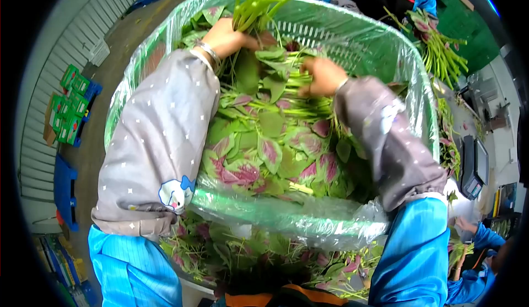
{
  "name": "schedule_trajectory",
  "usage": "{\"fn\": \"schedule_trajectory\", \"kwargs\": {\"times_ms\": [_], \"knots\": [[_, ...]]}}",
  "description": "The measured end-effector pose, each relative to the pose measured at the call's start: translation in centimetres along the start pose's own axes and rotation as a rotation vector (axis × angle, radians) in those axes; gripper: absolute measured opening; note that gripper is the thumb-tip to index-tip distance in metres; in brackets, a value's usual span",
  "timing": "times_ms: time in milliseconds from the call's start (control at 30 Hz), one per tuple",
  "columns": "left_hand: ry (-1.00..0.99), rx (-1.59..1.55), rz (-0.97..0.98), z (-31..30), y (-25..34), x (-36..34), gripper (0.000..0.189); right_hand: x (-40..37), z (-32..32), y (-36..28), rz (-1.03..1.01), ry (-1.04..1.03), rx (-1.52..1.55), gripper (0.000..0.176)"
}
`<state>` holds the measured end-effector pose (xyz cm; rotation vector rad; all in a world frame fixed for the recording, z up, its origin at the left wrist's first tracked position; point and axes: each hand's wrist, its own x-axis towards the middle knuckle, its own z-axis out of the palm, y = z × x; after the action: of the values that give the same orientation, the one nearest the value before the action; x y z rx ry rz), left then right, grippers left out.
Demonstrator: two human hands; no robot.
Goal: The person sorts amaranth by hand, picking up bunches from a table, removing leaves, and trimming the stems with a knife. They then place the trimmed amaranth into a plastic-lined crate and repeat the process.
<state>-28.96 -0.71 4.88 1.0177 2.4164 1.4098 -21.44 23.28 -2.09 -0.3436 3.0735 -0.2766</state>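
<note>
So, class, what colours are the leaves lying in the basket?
The leaves are green, many marked pinkish-purple; clearest in the head view.

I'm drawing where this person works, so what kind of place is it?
Probably a vegetable packing room. You can see a big basket of greens, green boxes, and what looks like a scale.

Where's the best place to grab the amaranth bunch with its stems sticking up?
Probably low on the amaranth stems, coming from the left, where the left grip holds: they fan out above but gather narrow there, with leaves below.
</note>
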Motion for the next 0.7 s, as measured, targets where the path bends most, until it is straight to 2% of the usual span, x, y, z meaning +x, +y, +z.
{"fn": "schedule_trajectory", "kwargs": {"times_ms": [67,133,167,233,367,400,433,500,533,567,633,667,700], "knots": [[0.007,0.040,-0.057,-0.3,1.4,-0.6,0.031,-1.3,2.6,-0.6,0.000,0.004,-0.349,0.039],[0.081,0.022,-0.060,-0.3,1.6,-0.9,0.029,-0.7,3.4,0.1,-0.060,0.027,-0.301,0.028],[0.044,-0.055,-0.025,-0.5,1.1,-0.8,0.029,-0.4,3.2,0.3,-0.092,0.029,-0.299,0.025],[0.071,-0.042,-0.033,-0.3,0.1,-0.5,0.030,0.2,-0.7,-0.5,-0.003,-0.112,-0.225,0.021],[-0.097,0.081,-0.065,1.4,1.0,-0.6,0.037,-0.5,-8.6,-4.4,-0.072,0.166,-0.143,0.019],[-0.176,0.054,-0.019,2.0,0.6,-0.4,0.038,-0.3,-9.6,-4.8,-0.184,0.204,-0.204,0.016],[-0.169,0.096,0.051,2.9,0.2,-0.3,0.034,0.0,-8.8,-4.4,-0.374,0.483,-0.047,0.015],[-0.204,0.119,0.047,3.3,0.2,-0.5,0.030,0.5,-8.3,-4.7,-0.266,0.408,0.007,0.017],[-0.157,0.141,0.046,3.4,0.4,-0.4,0.030,-0.5,-8.2,-5.1,-0.186,0.447,0.312,0.021],[-0.129,0.157,0.017,3.4,0.4,-0.2,0.031,1.3,-6.6,-3.1,-0.380,0.585,0.480,0.021],[-0.070,0.188,-0.044,3.0,0.1,0.3,0.033,1.8,-8.0,-1.8,-0.252,0.206,0.969,0.030],[-0.028,0.180,-0.082,2.5,-0.1,0.5,0.035,2.0,-8.2,-0.7,-0.236,0.142,1.159,0.047],[0.033,0.145,-0.050,1.7,0.0,0.3,0.033,0.8,-9.6,-0.2,-0.088,0.074,1.084,0.065]]}}
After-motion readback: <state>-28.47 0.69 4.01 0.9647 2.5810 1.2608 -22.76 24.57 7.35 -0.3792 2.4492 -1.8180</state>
